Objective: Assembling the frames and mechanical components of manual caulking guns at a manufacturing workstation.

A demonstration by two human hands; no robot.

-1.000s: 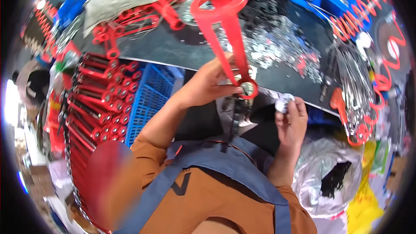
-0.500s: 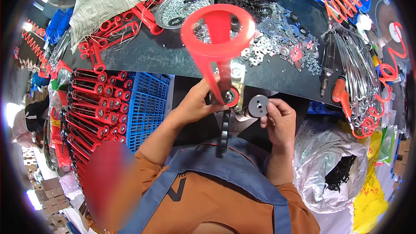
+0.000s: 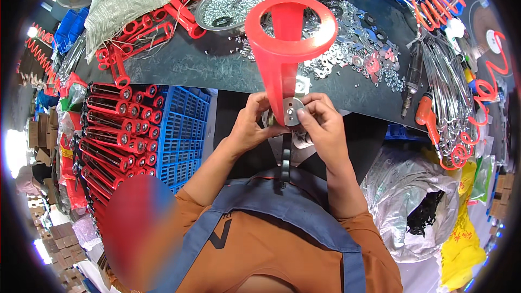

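Note:
Upright before me stands a red caulking gun frame [image 3: 275, 78], its wide ring toward the top. My left hand [image 3: 252, 123] is closed around its lower end. A round grey metal disc [image 3: 293, 113] with small holes lies against that end. My right hand [image 3: 324, 126] pinches the disc, thumb on its face and fingers behind. A narrow black toothed strip [image 3: 285, 158] hangs down below the disc. The joint behind the disc is hidden.
On the dark table [image 3: 179, 65] lie loose washers [image 3: 325, 65] and a bowl of small metal parts [image 3: 230, 11]. Finished red frames [image 3: 116, 125] fill the left by a blue crate [image 3: 182, 135]. An orange-handled power driver [image 3: 427, 111] hangs at right above a white sack [image 3: 396, 201].
My right hand has brought the disc leftward from beside the frame onto its lower end. The frame has shifted slightly right and now stands straighter.

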